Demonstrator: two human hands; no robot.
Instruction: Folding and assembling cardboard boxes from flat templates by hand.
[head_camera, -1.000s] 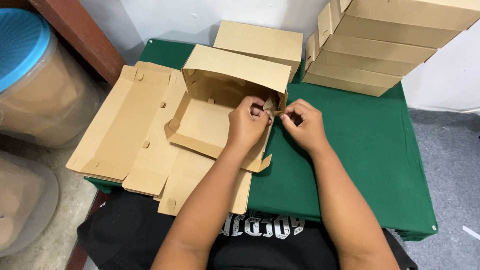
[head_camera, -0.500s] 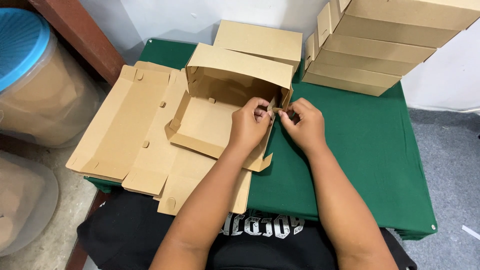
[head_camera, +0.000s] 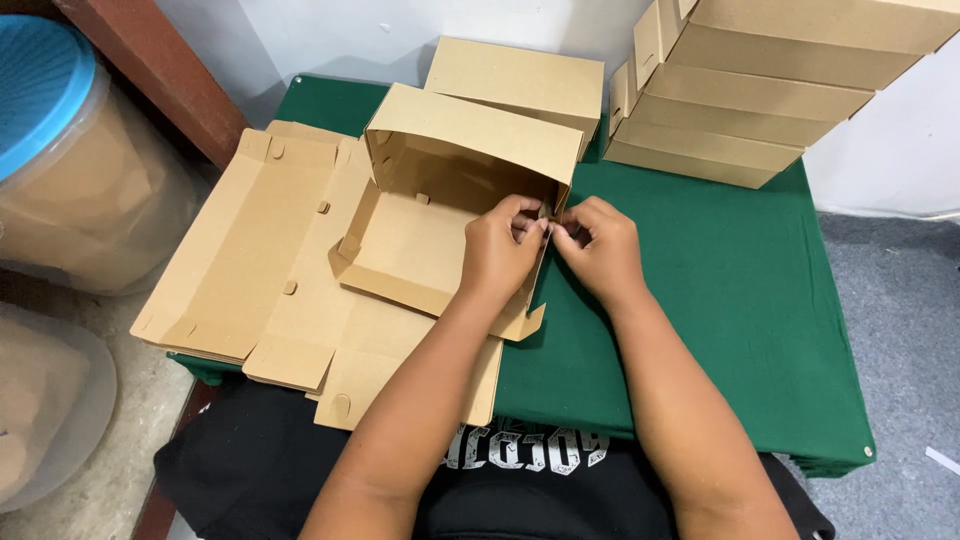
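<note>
A half-folded brown cardboard box (head_camera: 420, 235) lies on the green table (head_camera: 740, 300), its lid standing up at the back. My left hand (head_camera: 500, 250) and my right hand (head_camera: 600, 245) meet at the box's right wall, both pinching that cardboard flap between fingers and thumbs. The flap's corner is mostly hidden by my fingers. Under the box lies a stack of flat, unfolded box blanks (head_camera: 250, 260).
A closed brown box (head_camera: 520, 80) stands behind the one I hold. A pile of finished boxes (head_camera: 760, 90) leans at the back right. Left of the table stand a clear tub with a blue lid (head_camera: 60, 150) and a wooden post (head_camera: 160, 70).
The box's lid has tilted a little more upright. Both hands have stayed at the right wall, fingers shifting slightly on the flap.
</note>
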